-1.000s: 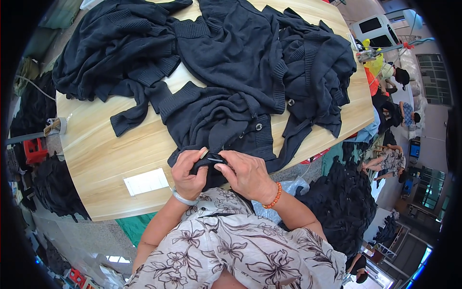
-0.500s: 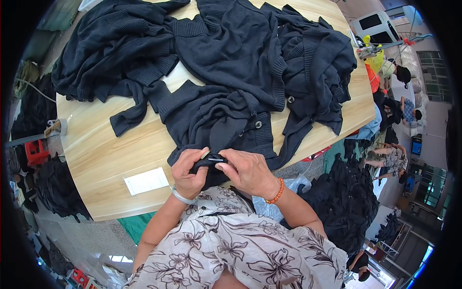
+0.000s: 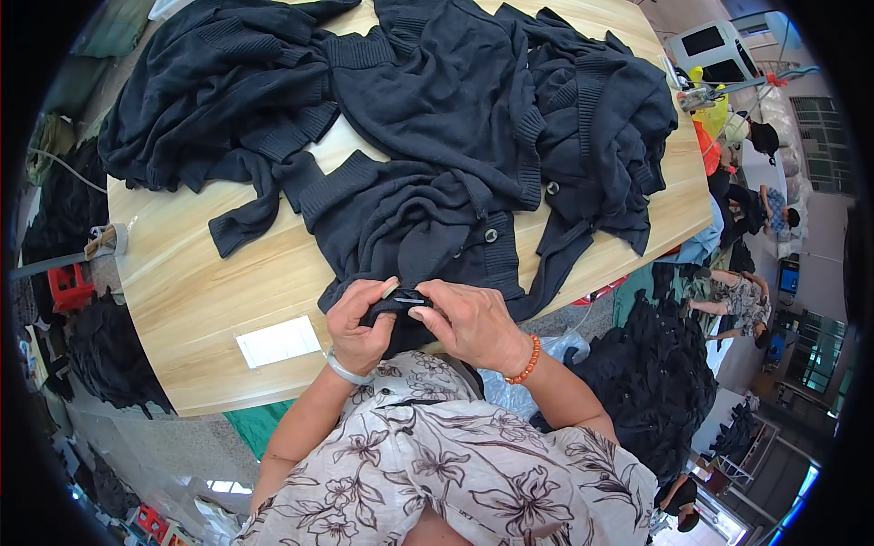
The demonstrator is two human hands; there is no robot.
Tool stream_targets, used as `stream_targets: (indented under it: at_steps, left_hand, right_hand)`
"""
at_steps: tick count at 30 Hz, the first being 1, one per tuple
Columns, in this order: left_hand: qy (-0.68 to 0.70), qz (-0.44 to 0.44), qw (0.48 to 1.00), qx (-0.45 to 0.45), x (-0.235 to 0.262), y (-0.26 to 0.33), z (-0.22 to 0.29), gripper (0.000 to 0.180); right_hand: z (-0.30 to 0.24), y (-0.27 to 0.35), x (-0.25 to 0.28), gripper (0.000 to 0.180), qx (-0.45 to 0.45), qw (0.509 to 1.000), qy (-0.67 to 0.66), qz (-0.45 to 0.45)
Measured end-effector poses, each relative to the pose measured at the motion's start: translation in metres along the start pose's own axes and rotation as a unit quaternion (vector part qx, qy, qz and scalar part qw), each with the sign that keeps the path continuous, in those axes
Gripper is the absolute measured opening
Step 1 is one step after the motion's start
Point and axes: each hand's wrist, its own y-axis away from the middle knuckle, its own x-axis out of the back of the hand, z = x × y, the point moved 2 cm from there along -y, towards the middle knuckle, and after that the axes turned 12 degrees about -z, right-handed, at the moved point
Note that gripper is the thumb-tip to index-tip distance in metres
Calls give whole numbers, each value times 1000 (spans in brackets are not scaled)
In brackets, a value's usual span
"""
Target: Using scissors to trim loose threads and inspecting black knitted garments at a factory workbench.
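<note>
A dark navy knit cardigan (image 3: 401, 214) with ribbed edges and large round buttons (image 3: 492, 236) lies bunched on the table's near side. Its nearest edge is drawn up between my two hands at the table's front. My left hand (image 3: 357, 320) pinches a fold of this knit between thumb and fingers. Close against it, my right hand (image 3: 475, 320) is closed on the same fold. A thin pale strip (image 3: 411, 300) shows in the dark fold between the thumbs; what it is I cannot make out. The fingers hide part of the held edge.
More dark knit garments (image 3: 218, 91) are heaped across the wooden table (image 3: 182, 300). White paper (image 3: 278, 342) lies left of my hands. A large pile of dark garments (image 3: 642, 373) sits below the table on the right. Other people (image 3: 742, 300) are farther right.
Almost nothing differs. Both hands keep their pinch on the cardigan's fold, and the whole view has shifted very slightly.
</note>
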Motion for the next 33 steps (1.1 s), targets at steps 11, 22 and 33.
stream_targets:
  at_steps: [11,22,33]
  left_hand:
    - [-22,0,1000,-8,1,-2,-2,40]
    - [-36,7,999,1,-1,-3,-3,39]
    - [-28,1,1000,12,-1,-5,-3,39]
  right_hand:
    - [-1,-3,-1,20,-24,999,7,-31]
    - [-8,-5,-3,18,-35,997,74,-8]
    - [-6,-5,-6,17,-31,997,67,1]
